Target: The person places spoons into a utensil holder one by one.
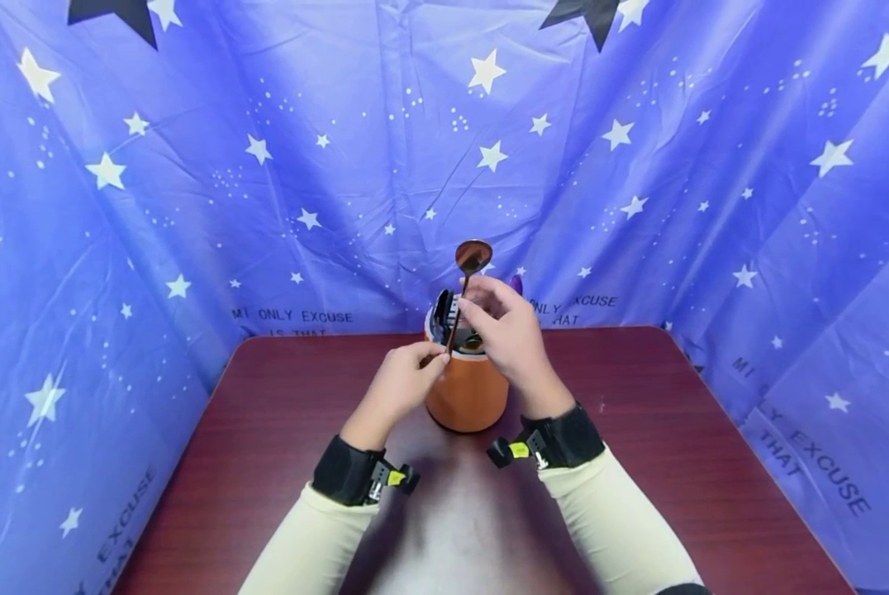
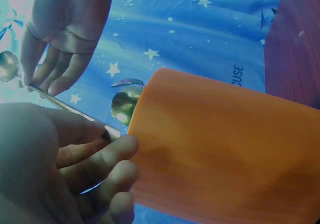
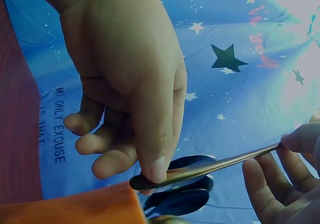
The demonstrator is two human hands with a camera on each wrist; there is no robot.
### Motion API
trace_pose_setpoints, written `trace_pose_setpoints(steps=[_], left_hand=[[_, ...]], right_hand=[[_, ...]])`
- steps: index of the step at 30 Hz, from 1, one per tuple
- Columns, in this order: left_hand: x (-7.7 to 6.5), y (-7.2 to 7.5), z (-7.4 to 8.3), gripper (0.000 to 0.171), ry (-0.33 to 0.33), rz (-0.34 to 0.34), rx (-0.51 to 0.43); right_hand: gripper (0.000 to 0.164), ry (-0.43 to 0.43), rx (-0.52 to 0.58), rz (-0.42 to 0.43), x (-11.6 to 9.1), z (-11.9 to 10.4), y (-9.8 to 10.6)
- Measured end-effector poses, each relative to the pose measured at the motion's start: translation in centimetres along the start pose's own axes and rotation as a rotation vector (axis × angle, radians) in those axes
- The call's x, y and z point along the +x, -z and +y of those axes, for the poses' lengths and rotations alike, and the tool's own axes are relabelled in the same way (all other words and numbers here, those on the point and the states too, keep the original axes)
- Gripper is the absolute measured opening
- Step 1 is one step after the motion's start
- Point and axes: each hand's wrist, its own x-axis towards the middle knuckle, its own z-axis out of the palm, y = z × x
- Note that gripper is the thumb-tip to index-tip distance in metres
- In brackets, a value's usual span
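A copper-coloured spoon (image 1: 473,254) stands bowl-up over an orange container (image 1: 468,395). My left hand (image 1: 400,382) pinches the lower end of its handle beside the rim. Higher up, just below the bowl, the thumb and fingers of my right hand (image 1: 517,337) grip the handle. In the left wrist view the handle (image 2: 72,108) slants from one hand to the other. The right wrist view has my left hand (image 3: 130,78) large, its thumb on the dark handle end, and my right hand (image 3: 290,176) at the right edge. Black utensils (image 3: 180,203) stick out of the container.
The container stands toward the far side of a dark red table (image 1: 303,397). A purple tip (image 1: 516,283) shows behind my right hand. Blue cloth (image 1: 385,149) with stars hangs around the back and sides. Each wrist carries a black strap with a small camera.
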Motion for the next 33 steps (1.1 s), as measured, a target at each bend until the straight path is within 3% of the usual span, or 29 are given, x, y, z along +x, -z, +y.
trace_pose_setpoints(steps=[6, 14, 19, 25, 33], left_hand=[[1.0, -0.2, 0.4, 0.024, 0.017, 0.019, -0.027], [1.6, -0.5, 0.2, 0.028, 0.06, -0.001, -0.006], [2.0, -0.7, 0.3, 0.027, 0.045, -0.001, 0.027], [1.6, -0.6, -0.3, 0.023, 0.062, 0.032, 0.003], [0.7, -0.3, -1.4, 0.019, 0.04, 0.127, -0.07]], right_hand=[[0.027, 0.041, 0.006, 0.022, 0.5, -0.3, 0.1], [0.03, 0.013, -0.013, 0.026, 0.7, 0.6, -0.2], [0.028, -0.007, -0.125, 0.026, 1.0, 1.0, 0.1], [0.028, -0.102, -0.271, 0.053, 0.7, 2.2, 1.1], [0.022, -0.111, -0.254, 0.098, -1.1, 3.1, 2.5]])
